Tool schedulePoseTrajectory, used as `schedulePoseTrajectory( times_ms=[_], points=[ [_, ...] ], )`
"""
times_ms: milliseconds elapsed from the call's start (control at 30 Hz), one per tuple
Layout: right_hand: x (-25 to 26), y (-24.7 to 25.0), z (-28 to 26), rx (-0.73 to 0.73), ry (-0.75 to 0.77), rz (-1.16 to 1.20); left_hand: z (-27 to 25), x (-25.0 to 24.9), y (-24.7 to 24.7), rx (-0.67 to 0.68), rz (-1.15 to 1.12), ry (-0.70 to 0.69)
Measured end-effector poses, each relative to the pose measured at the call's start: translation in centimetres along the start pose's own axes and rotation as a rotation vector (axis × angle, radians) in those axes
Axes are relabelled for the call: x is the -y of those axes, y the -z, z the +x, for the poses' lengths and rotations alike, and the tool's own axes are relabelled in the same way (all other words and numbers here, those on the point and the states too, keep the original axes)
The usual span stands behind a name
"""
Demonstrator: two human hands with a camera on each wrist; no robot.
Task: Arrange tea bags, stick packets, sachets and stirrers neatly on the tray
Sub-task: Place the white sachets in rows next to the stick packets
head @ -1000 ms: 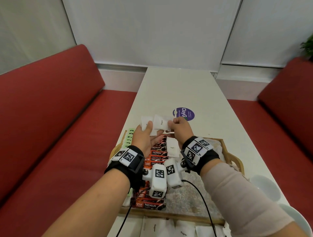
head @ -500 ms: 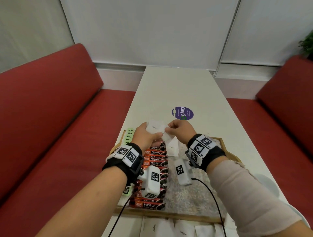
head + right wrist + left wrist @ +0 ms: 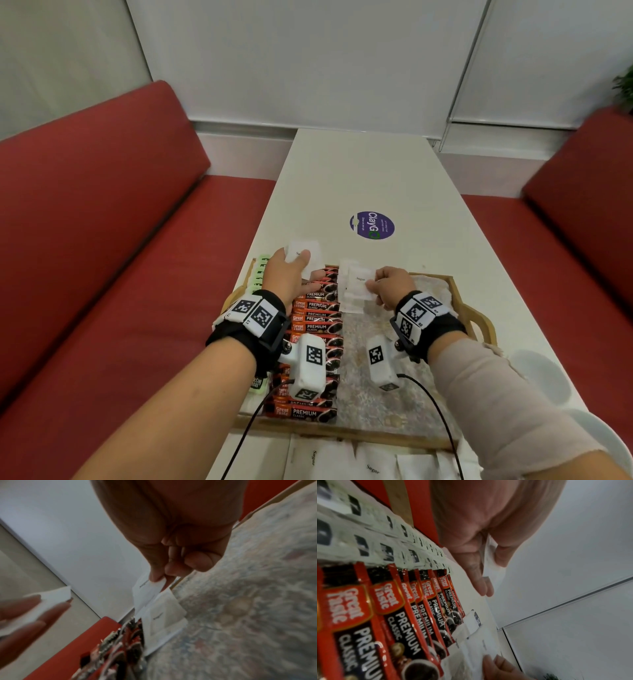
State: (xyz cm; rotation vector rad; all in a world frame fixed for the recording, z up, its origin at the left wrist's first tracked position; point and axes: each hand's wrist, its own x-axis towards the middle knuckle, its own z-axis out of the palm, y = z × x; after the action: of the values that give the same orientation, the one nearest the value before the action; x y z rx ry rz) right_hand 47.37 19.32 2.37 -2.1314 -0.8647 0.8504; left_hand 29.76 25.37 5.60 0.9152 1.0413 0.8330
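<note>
A white paper sugar sachet [image 3: 360, 285] is pinched at its edge between the thumb and fingers [image 3: 157, 574] of the right hand [image 3: 394, 286], held just above a short overlapping row of white sachets [image 3: 351, 301] lying on the tray's patterned liner. The left hand [image 3: 286, 277] grips a small stack of white sachets [image 3: 305, 257] between thumb and fingers, raised over the far left corner of the tray. The rectangular wooden tray with cut-out handles [image 3: 479, 320] sits at the near end of the long white table [image 3: 359, 178], its liner a pale mottled cloth or paper [image 3: 383, 404]. Down its left part runs a neat column of red-and-black stick packets printed "Great Taste Premium Classic" [image 3: 315, 325], and along the left rim a row of pale green tea bags [image 3: 257, 274]. More white sugar sachets [image 3: 342, 462] lie on the table between the tray and the near edge. Farther along the table is a round purple sticker [image 3: 372, 225]. Red upholstered benches [image 3: 102, 222] flank the table on both sides, with pale wall panels behind and a bit of green plant [image 3: 625, 89] at the far right.

White round dishes [image 3: 537, 377] near the right edge are cut off by the forearm and the frame. Both wrist views are blurred; the tea bag print cannot be read. The wrist cameras hide part of the packet column.
</note>
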Motion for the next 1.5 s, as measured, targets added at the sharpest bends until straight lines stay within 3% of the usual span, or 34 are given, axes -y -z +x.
schedulePoseTrajectory(
  times_ms=[167, 900, 1033, 1167, 1333, 1500],
  points=[
    [-1.1, -1.0, 0.4, 0.08, -0.052, -0.141, 0.1, 0.1, 0.1, -0.002, -0.006, -0.003],
    [-0.4, -2.8, 0.9, 0.064, -0.104, -0.53, -0.2, 0.2, 0.3, 0.106, -0.054, 0.048],
    [-0.4, -2.2, 0.5, 0.007, -0.055, -0.378, -0.4, 0.4, 0.3, 0.13, 0.006, 0.013],
    [0.8, -1.7, -0.9, -0.09, 0.174, -0.017, -0.7, 0.4, 0.2, 0.089, 0.032, -0.024],
    [3.5, -1.8, -3.4, 0.114, 0.311, 0.203, -1.3, 0.5, -0.1, 0.046, 0.053, -0.085],
    [4.1, -2.1, -3.8, 0.073, 0.362, 0.196, -1.8, 0.3, -0.2, 0.03, 0.049, -0.111]
  ],
)
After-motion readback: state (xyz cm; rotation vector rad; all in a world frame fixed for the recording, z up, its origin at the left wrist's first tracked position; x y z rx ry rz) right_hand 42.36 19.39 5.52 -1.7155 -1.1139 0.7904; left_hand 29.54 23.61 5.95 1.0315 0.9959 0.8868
